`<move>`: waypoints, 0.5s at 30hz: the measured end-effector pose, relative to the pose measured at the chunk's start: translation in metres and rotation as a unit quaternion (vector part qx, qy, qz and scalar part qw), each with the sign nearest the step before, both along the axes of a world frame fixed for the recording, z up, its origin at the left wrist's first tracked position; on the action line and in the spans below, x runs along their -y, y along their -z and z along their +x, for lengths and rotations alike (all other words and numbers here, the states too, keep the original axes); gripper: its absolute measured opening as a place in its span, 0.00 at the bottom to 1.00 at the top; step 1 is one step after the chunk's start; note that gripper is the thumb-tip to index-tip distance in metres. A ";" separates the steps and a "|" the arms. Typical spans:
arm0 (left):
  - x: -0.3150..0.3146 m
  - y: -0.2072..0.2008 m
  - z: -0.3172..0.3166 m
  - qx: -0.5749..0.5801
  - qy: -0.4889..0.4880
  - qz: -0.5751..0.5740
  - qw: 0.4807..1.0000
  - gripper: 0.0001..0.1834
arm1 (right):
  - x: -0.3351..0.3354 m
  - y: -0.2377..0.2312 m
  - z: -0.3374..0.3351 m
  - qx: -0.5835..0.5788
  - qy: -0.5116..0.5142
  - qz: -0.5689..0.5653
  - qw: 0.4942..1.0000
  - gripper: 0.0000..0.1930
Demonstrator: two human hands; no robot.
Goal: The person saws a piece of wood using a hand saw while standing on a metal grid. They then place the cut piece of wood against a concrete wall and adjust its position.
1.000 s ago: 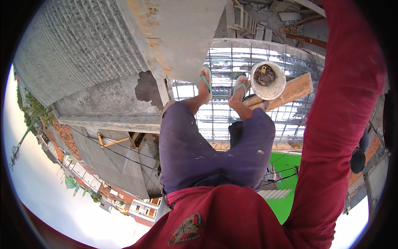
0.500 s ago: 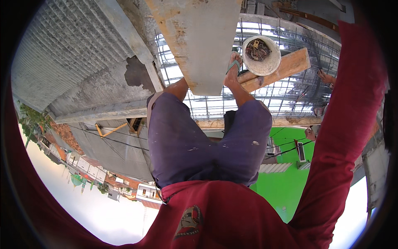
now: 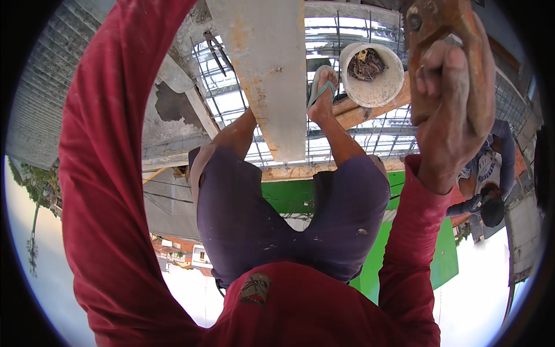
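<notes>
My right hand (image 3: pixel 445 98) is raised at the upper right, its fingers wrapped round the worn wooden grip of a handsaw (image 3: pixel 430 20). A dark round bolt shows on the grip, and the blade runs out of view. My left arm (image 3: pixel 110 144) stretches up past the top edge, so the left hand is out of sight. Between my legs lies a long grey board (image 3: pixel 277 75) with brown stains along its side. To the left of the board, a pair of pincers (image 3: pixel 217 53) with dark handles rests at the edge of the rebar grid.
A whitish bucket (image 3: pixel 373 87) holding rusty metal bits stands right of my sandalled foot. Under it lies a wooden plank (image 3: pixel 347 114) across the rebar mesh (image 3: pixel 376 139). Corrugated roofing (image 3: pixel 58 87) slopes at the left. Another person (image 3: pixel 491 173) is at the right.
My right hand has come into view with the handsaw. My left arm now reaches up at the left. The view has shifted, revealing the pincers and more of the other person.
</notes>
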State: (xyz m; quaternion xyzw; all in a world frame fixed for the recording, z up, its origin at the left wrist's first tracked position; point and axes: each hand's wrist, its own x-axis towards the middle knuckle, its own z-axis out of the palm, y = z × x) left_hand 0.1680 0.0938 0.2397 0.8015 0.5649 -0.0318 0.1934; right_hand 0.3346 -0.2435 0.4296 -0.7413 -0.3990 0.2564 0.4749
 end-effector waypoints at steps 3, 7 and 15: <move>0.019 0.055 -0.019 -0.002 -0.019 -0.019 1.000 0.48 | 0.024 0.024 -0.044 -0.024 0.028 -0.051 0.998 0.36; 0.073 0.141 -0.018 0.004 -0.017 -0.076 0.997 0.40 | 0.034 0.052 -0.088 -0.134 0.058 -0.128 0.981 0.33; 0.085 0.219 -0.018 0.038 -0.033 -0.101 0.994 0.39 | 0.039 0.178 -0.120 -0.102 0.030 -0.120 0.987 0.35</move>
